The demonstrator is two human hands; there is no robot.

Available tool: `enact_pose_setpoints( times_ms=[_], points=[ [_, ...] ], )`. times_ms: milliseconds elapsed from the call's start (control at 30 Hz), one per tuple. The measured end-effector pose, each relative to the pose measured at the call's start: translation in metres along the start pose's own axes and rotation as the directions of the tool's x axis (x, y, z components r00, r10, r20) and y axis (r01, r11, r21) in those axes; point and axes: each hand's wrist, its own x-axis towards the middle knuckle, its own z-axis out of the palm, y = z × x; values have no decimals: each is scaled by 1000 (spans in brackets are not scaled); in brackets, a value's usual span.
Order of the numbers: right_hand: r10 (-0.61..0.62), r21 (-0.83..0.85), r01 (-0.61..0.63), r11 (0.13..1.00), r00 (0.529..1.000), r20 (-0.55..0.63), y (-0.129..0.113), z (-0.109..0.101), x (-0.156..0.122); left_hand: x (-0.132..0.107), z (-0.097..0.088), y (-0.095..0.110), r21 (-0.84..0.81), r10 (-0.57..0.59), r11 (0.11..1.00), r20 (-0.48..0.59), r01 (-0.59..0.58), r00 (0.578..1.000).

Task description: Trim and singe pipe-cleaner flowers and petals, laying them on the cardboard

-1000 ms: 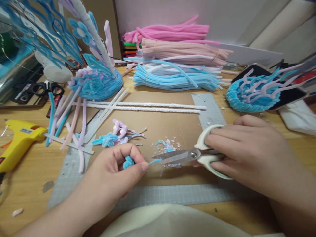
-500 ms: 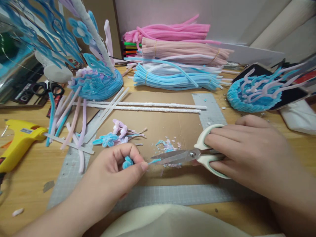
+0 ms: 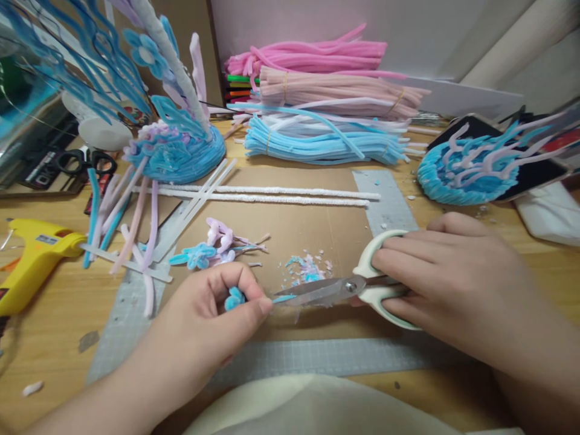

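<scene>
My left hand (image 3: 226,314) pinches a small blue pipe-cleaner flower (image 3: 234,298) between thumb and fingers; its thin stem points right. In my right hand (image 3: 444,272) is a pair of scissors (image 3: 357,284) with pale green handles. The narrow blades lie around the stem just beyond my left fingertips. Beneath and behind the blades, blue and lilac fuzz clippings (image 3: 308,266) are scattered on a brown cardboard sheet (image 3: 290,232). Past my left hand lie a blue flower (image 3: 199,256) and a lilac flower (image 3: 222,234) with thin stems.
A yellow glue gun (image 3: 40,257) lies at left beside loose pipe cleaners and glue sticks. Two white rods (image 3: 290,196) cross the cardboard. Bundles of pipe cleaners (image 3: 321,142) are stacked behind. Blue fuzzy bases stand at back left (image 3: 181,154) and right (image 3: 466,172).
The scissors have shifted slightly left, with their blades closer together around the stem. My left hand keeps its pinch in nearly the same place.
</scene>
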Motion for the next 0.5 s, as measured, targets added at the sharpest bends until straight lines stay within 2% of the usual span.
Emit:
enact_pose_setpoints(
  times_ms=[167,367,500],
  points=[
    [2,32,-3,999,1000,29,0,0,0,-1,1,4,-10,-1,1000,21,1,1000],
    [24,83,-25,996,1000,16,0,-1,1,-2,2,10,-130,-26,991,36,30,999],
    [29,94,-31,995,999,23,-1,-2,0,-3,1,12,-181,-16,983,102,34,995]
  ],
)
